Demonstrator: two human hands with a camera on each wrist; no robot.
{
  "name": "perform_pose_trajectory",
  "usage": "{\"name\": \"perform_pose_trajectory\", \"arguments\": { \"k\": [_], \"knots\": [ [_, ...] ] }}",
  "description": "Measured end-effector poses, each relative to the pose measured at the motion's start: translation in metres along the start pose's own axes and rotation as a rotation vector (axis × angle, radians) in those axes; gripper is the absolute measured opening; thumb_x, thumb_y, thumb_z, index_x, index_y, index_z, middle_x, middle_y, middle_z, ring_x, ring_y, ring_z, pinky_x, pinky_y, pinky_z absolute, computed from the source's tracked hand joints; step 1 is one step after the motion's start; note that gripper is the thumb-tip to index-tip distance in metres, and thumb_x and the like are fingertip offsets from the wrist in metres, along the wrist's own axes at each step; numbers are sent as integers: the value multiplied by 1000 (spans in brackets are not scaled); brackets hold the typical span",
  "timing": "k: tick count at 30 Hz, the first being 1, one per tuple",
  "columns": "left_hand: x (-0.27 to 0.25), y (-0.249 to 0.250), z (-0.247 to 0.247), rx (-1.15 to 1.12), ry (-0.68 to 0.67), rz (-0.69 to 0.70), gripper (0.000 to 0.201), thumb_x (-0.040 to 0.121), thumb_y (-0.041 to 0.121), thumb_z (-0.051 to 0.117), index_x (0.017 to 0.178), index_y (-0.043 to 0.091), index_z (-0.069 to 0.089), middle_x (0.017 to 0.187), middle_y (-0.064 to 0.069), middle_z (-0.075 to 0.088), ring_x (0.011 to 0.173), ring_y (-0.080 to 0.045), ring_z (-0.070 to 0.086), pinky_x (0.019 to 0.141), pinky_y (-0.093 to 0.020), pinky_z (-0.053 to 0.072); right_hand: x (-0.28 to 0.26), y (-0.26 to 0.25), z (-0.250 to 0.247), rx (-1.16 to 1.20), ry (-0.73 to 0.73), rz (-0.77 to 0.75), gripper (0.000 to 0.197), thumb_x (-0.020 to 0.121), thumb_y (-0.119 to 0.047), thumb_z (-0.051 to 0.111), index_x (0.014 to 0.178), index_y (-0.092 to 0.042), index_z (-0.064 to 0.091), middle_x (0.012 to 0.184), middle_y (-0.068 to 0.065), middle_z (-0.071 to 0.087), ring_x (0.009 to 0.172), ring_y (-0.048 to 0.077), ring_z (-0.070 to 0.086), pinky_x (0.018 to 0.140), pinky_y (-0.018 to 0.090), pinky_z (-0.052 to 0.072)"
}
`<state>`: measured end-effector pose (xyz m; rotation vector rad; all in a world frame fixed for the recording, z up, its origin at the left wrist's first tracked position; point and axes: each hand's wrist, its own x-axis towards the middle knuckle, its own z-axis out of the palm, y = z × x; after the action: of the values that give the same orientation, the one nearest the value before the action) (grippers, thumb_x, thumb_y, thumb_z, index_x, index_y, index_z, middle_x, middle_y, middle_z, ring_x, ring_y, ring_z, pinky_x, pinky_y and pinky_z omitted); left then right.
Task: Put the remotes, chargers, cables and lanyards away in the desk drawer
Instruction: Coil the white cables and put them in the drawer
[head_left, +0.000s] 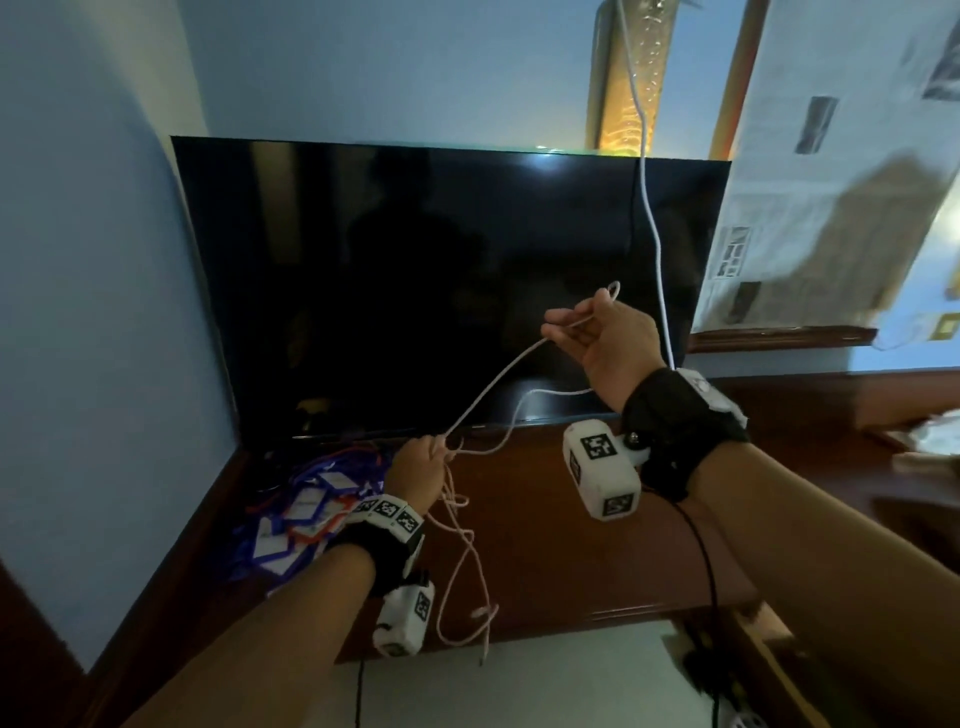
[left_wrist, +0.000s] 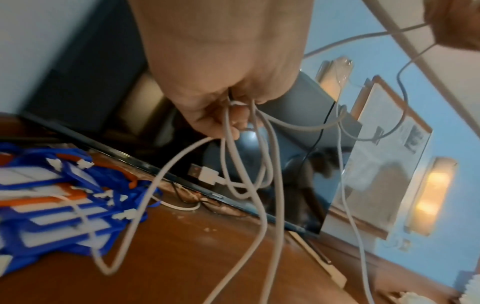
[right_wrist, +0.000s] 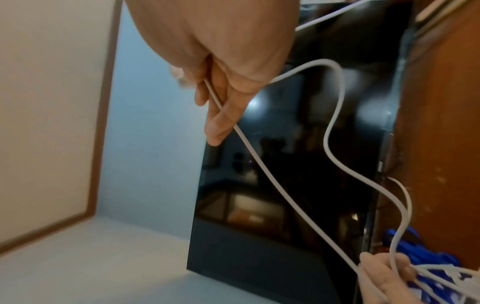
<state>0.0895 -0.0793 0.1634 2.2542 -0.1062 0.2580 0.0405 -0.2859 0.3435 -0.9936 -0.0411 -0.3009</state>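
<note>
Dark television screen (head_left: 447, 280) filling the middle of the head view, standing on the brown wooden table (head_left: 561, 540) across the lower centre. No drawer to be seen in any view.

Heap of lanyards (head_left: 306, 514) at lower left of the head view: blue and orange straps with white card holders, lying on the table left of the left wrist. Likely light, floppy and prone to tangling; best scooped as one bundle round the straps, not lifted by single cards.

White cable (head_left: 493, 384) strung across the centre, thin and round, one stretch nearly taut between the two hands, the rest hanging in loose loops from the left hand over the table's front edge. A white USB plug (left_wrist: 205, 174) dangling mid-frame in the left wrist view. Judged light, limp and smooth, apt to slide through a loose hold and to knot; best gathered into coils and taken round the bunch, never pulled by the plug.

Left hand (head_left: 415, 467), lower centre: grip closed round several strands of the cable, fingers curled. Right hand (head_left: 602, 338), right of centre and raised before the screen: grip pinching the cable, a small loop poking above the fingers (right_wrist: 215, 123).
</note>
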Motion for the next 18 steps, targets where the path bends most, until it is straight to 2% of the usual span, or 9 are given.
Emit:
{"name": "perform_pose_trajectory", "arguments": {
  "k": [3, 5, 8, 11, 13, 15, 16, 18],
  "knots": [
    [9, -13, -6, 140, -88, -19, 35, 103, 26, 34, 99, 9, 64, 104, -12, 62, 94, -28, 58, 76, -34, 43, 4, -8, -14, 64, 91, -90, 33, 103, -21, 37, 78, -4, 51, 79, 23, 68, 71, 30, 71, 76, 38, 59],
    [15, -21, -9, 155, -106, -33, 32, 101, 24, 37, 101, 9, 64, 107, -12, 62, 97, -28, 58, 77, -35, 43, 9, -24, -19, 69, 127, -197, 33, 103, -22, 36, 82, -2, 52, 85, 26, 67, 75, 31, 70, 71, 36, 59],
    [19, -27, -13, 142, -88, -61, 23, 100, 26, 43, 92, 11, 59, 102, -13, 62, 91, -30, 58, 71, -32, 40, 15, -49, -31, 72, 186, -296, 32, 103, -21, 36, 83, -2, 52, 88, 24, 65, 76, 29, 68, 70, 33, 58],
    [22, -25, -22, 154, -72, -144, 30, 100, 26, 43, 78, 8, 53, 85, -16, 61, 83, -35, 62, 64, -32, 39, 19, -53, -49, 27, 238, -251, 25, 102, -19, 38, 86, -5, 51, 84, 15, 64, 73, 24, 66, 67, 29, 56],
    [28, -21, -28, 153, -67, -172, 38, 102, 28, 39, 82, 2, 58, 82, -18, 61, 78, -35, 61, 68, -37, 44, 17, -44, -60, -14, 245, -219, 25, 102, -19, 38, 86, -5, 51, 77, 12, 66, 69, 22, 67, 65, 29, 56],
    [34, -13, -33, 8, -48, -202, 42, 102, 30, 39, 82, 2, 62, 73, -15, 58, 68, -30, 56, 71, -43, 50, 16, -28, -70, -85, 248, -178, 25, 102, -18, 38, 85, -5, 51, 79, 14, 64, 65, 20, 67, 66, 29, 57],
    [36, -7, -36, -100, -26, -209, 42, 102, 30, 40, 81, 3, 63, 66, -12, 56, 62, -28, 55, 66, -42, 51, 17, -20, -76, -124, 236, -157, 23, 101, -15, 39, 84, -5, 51, 79, 14, 63, 64, 21, 67, 65, 29, 57],
    [38, 13, -49, -263, 1, -192, 38, 102, 30, 41, 85, 3, 63, 61, -7, 50, 54, -21, 50, 53, -29, 43, 16, -9, -84, -243, 194, -142, 23, 100, -7, 40, 81, -4, 52, 72, 15, 64, 63, 22, 68, 58, 26, 55]
  ]
}}
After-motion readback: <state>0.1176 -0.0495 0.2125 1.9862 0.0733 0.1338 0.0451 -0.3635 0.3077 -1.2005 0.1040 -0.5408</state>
